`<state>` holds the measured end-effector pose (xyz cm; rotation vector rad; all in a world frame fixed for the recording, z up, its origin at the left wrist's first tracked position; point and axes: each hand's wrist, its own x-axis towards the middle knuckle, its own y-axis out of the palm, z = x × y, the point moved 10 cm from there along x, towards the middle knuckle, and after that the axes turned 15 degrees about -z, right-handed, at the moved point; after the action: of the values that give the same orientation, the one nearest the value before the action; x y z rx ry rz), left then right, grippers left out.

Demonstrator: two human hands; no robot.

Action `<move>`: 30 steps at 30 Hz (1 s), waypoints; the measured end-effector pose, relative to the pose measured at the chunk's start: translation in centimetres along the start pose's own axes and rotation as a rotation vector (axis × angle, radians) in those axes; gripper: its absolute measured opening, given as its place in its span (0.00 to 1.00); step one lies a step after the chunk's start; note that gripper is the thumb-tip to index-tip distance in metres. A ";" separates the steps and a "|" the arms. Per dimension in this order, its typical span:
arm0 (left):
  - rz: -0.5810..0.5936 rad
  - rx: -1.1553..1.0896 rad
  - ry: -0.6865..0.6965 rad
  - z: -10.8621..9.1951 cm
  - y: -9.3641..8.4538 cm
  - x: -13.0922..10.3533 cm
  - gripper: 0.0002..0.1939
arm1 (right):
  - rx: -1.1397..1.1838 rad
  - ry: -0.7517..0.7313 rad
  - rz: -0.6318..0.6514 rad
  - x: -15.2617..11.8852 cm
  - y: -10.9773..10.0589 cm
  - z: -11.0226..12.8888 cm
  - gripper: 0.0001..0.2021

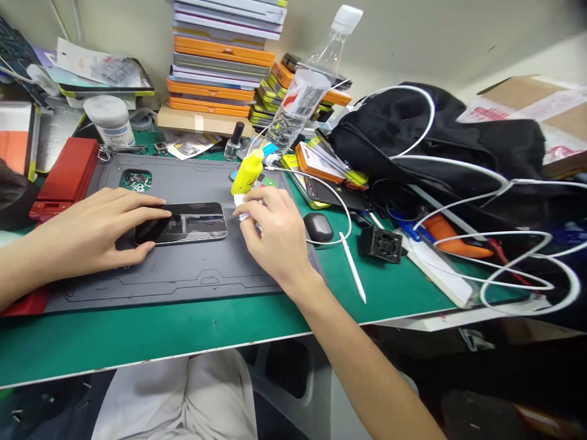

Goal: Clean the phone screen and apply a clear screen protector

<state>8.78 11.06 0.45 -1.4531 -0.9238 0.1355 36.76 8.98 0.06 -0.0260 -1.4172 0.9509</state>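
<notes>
A black phone (202, 221) lies screen up on the grey mat (183, 266). My left hand (107, 226) rests at its left end, fingers on the upper edge and thumb at the lower corner, holding it. To the right of the phone, my right hand (277, 235) is closed with bent fingers around a bit of white material (240, 200), perhaps a tissue, partly hidden by the fingers. Just beyond those fingertips stands a yellow bottle (248, 173), tilted in view; whether the hand touches it is unclear.
A red tool (68, 171) lies along the mat's left side. Right of the mat are a black earbud case (318, 227), a white stylus (353, 269), a small fan (381, 244) and looped white cables. Behind stand a water bottle (305, 91) and stacked boxes (222, 55).
</notes>
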 end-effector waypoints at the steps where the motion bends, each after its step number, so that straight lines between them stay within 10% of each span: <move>1: 0.003 -0.006 -0.002 0.1 -0.1 0.0 0.30 | 0.023 0.020 0.004 0.1 -0.1 -0.1 0.20; 30: 0.031 0.110 0.069 -2.3 -0.6 -0.1 0.29 | 0.238 -0.065 0.259 -1.0 1.9 1.8 0.19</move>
<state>9.83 9.11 1.27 -1.3625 -0.8250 0.1557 34.35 8.74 -1.40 -0.0015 -1.3729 1.3412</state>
